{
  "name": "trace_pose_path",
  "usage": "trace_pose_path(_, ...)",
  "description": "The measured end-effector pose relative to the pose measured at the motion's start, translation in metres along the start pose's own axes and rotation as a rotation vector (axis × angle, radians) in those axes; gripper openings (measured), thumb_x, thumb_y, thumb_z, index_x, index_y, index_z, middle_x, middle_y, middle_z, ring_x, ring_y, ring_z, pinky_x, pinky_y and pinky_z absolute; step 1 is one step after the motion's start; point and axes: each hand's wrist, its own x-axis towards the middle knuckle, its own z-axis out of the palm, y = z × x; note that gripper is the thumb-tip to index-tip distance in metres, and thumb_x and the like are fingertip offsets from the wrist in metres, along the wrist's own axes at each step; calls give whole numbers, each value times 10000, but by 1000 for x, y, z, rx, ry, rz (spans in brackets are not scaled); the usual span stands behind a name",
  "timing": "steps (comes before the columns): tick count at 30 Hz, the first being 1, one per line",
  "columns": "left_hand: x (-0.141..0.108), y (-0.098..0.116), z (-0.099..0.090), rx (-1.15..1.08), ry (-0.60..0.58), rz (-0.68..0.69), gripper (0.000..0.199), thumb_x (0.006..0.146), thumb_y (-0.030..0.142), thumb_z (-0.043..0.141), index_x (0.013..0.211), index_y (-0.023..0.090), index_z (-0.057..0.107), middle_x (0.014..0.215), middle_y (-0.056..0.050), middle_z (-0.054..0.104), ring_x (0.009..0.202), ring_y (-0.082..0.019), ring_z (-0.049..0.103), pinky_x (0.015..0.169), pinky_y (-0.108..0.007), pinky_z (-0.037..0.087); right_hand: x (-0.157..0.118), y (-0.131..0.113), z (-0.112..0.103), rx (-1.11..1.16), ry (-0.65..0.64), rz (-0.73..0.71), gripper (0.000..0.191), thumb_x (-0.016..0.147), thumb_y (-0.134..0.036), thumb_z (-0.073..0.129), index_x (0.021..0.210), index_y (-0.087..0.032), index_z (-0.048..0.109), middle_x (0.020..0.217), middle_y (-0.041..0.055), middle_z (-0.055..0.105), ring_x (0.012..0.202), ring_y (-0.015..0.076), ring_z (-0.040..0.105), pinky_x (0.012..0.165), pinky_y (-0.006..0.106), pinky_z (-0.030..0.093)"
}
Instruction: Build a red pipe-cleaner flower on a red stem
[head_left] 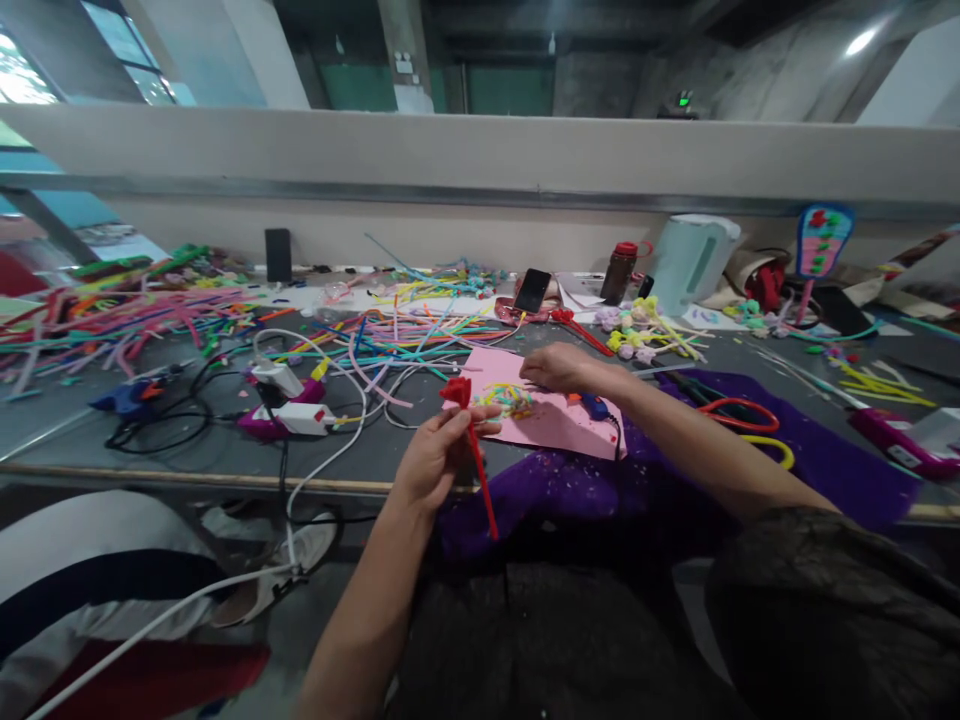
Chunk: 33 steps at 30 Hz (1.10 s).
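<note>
My left hand [435,452] is closed around a red pipe-cleaner flower [457,391], bloom up, its thin stem slanting down toward my lap. On the dark table in front of me lies a pink sheet [540,432]. Over its back edge is my right hand [556,367], fingers bent together; whatever they pinch is hidden. Just below those fingers a small heap of yellow, green and white clippings [504,402] rests on the sheet. A blue glue gun [595,406] lies on the sheet's right side, under my right forearm.
Purple cloth [540,490] hangs over the table edge, with red-and-yellow-handled scissors [739,415] on it. Power strips [289,420] and cables crowd the left, beside another glue gun [127,397]. Loose pipe cleaners [405,335], a phone [532,290], a bottle [621,272] and a kettle [691,262] stand behind.
</note>
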Motion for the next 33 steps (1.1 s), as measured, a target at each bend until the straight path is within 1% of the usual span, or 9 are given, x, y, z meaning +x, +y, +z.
trace_pose_path(3,28,4,13,-23,-40,-24,199,730,265,636,873,126,628,1124,-130,625,798,-197,659,481,-196,490,-1,7,7,217,65,-44,295,870,-281,419,997,-174,663,875,39,698,729,138,610,576,197,374)
trace_pose_path(8,69,1,21,-22,-45,-66,137,754,225,587,826,119,634,988,-106,671,741,-180,671,493,-191,497,-1,20,22,746,131,-80,244,830,-290,474,887,-149,664,799,33,669,651,124,596,512,185,405)
trace_pose_path(12,83,-3,23,-45,-58,-113,106,743,225,592,771,127,620,797,-71,680,718,-186,672,450,-180,472,-3,15,24,1070,158,-99,216,812,-299,495,859,-150,644,769,33,642,678,126,595,538,195,451)
trace_pose_path(15,86,-7,26,-47,-145,-124,125,726,235,612,779,122,621,770,-75,680,730,-195,665,509,-225,506,-4,7,23,1249,241,-84,209,808,-271,493,921,-150,621,792,35,638,701,121,592,600,219,474)
trace_pose_path(17,87,-9,26,-32,-172,-109,129,721,236,620,764,115,626,760,-77,681,702,-171,655,544,-228,511,-5,7,24,1280,290,-71,231,814,-270,483,966,-151,610,825,41,642,724,123,594,632,234,478)
trace_pose_path(20,88,-9,23,31,-101,-88,121,711,231,633,715,110,630,687,-52,666,586,-104,617,519,-182,483,-8,19,26,1099,411,-34,255,808,-285,494,993,-160,617,903,48,645,785,140,592,659,243,472)
trace_pose_path(25,90,-1,18,119,-58,-40,175,652,275,685,699,112,640,684,-37,656,564,-86,602,529,-172,467,-23,62,31,477,573,216,242,758,-268,549,935,-163,675,917,54,656,779,168,580,703,269,430)
trace_pose_path(29,94,11,17,253,-48,-3,235,639,330,693,728,117,650,747,-50,663,640,-111,626,500,-157,430,-37,92,37,298,535,311,256,782,-300,524,945,-174,676,913,50,656,765,171,583,667,256,420)
trace_pose_path(33,101,23,16,329,-31,30,262,621,346,699,739,116,656,740,-50,658,646,-123,625,493,-167,424,-53,106,41,88,472,391,270,803,-343,499,944,-194,674,943,70,644,793,197,589,669,275,414)
